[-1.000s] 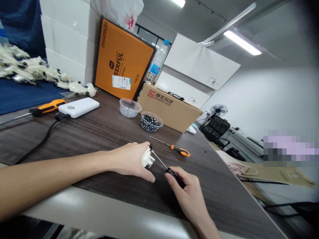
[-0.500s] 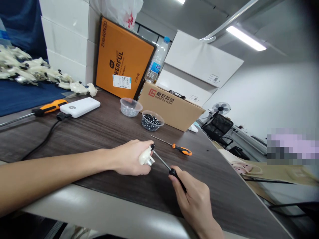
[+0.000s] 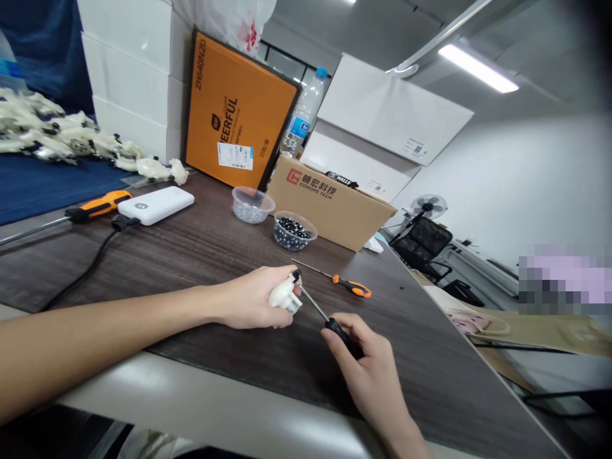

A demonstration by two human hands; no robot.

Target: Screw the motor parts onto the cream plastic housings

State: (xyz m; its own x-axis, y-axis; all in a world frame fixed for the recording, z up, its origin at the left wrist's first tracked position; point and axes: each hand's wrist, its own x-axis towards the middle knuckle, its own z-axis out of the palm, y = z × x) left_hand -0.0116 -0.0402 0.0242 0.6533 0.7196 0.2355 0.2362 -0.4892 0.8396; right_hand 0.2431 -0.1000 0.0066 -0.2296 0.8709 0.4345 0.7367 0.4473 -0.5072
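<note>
Here our left hand (image 3: 253,298) clamps the white part (image 3: 282,295), six o'clock of the bowl (image 3: 291,243) of black bits, likely light, stiff and slick, best held round the middle, while our right hand (image 3: 370,360), at its four o'clock, grips the screwdriver (image 3: 335,327).

Tabletop (image 3: 205,245) lies open between cable (image 3: 90,271) and clear tubs (image 3: 287,241); a carton (image 3: 329,213) blocks passage behind the tubs.

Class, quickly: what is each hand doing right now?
Left hand: closed, holding a small white part.
Right hand: closed around the black handle of a screwdriver.
</note>
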